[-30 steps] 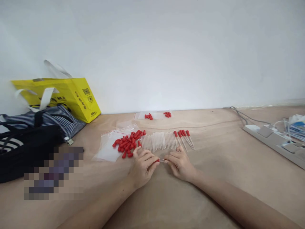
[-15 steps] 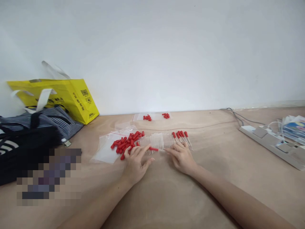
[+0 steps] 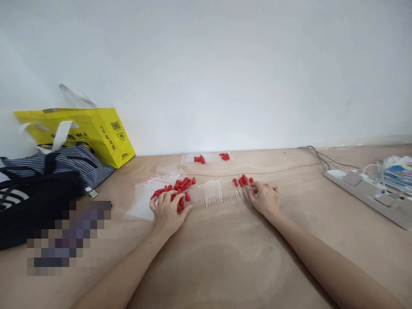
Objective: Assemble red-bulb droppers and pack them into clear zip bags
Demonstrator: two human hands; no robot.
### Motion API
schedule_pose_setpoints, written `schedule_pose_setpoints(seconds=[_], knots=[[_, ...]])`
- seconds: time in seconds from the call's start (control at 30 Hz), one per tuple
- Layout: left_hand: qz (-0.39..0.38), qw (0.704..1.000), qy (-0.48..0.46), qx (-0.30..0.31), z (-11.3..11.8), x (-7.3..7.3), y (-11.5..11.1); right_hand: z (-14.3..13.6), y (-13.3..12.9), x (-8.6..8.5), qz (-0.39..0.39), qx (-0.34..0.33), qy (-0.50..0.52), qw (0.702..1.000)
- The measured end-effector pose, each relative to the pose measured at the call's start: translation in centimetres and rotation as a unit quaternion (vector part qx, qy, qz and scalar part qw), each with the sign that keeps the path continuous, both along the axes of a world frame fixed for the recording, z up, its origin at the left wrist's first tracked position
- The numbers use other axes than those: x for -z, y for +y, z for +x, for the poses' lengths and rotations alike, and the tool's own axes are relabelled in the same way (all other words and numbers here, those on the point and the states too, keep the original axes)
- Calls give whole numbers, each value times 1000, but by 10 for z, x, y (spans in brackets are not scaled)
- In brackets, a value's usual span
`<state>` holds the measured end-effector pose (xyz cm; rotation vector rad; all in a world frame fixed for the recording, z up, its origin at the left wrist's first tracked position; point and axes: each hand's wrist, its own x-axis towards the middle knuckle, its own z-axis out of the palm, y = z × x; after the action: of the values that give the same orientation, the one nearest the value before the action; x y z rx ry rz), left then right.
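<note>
My left hand (image 3: 169, 213) rests over a pile of red rubber dropper bulbs (image 3: 184, 185), fingers spread and reaching down among them. Part of the pile is hidden under the hand. To its right lies a row of clear thin dropper tubes (image 3: 213, 192), side by side. At the row's right end, several tubes wear red bulbs (image 3: 236, 182). There my right hand (image 3: 266, 198) has its fingers closed on a dropper (image 3: 244, 179) with a red bulb, held just over the capped ones. The fingers partly cover these droppers.
Clear zip bags (image 3: 138, 201) lie under and beside the bulb pile. Another bag (image 3: 210, 157) with red bulbs on it is near the wall. Bags, including a yellow one (image 3: 122, 146), stand at the left. A power strip (image 3: 367, 197) and papers (image 3: 399, 174) are at the right.
My hands have moved apart. The left went left from the red bulb it held to the pile; the right carried the bulb-tipped dropper right to the capped ones.
</note>
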<state>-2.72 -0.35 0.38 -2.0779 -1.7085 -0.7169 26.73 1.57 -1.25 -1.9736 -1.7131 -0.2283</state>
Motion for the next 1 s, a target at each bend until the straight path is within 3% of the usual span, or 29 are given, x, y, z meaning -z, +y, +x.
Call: schedule_pose_setpoints(seconds=[0.17,0.43,0.67,0.8,0.9,1.0], knots=[[17,1000,-2,-5,-6,-2,2,0,-1,1,-21,-7,-10,1000],[22,1000,-8,-20,-6,-7,12,-15,0,-7,22,-47,6,999],[3,999,-27,-19,-3,-8,13,-43,17,-26,-120,-12,-12,993],[36,998,-53,-9,-3,-10,11,-50,24,-28,-141,-4,-21,990],[78,994,-71,34,1,-11,3,-52,26,-26,-144,-3,-24,989],[74,987,-66,126,9,-14,-8,-53,27,-24,-144,-2,-25,989]])
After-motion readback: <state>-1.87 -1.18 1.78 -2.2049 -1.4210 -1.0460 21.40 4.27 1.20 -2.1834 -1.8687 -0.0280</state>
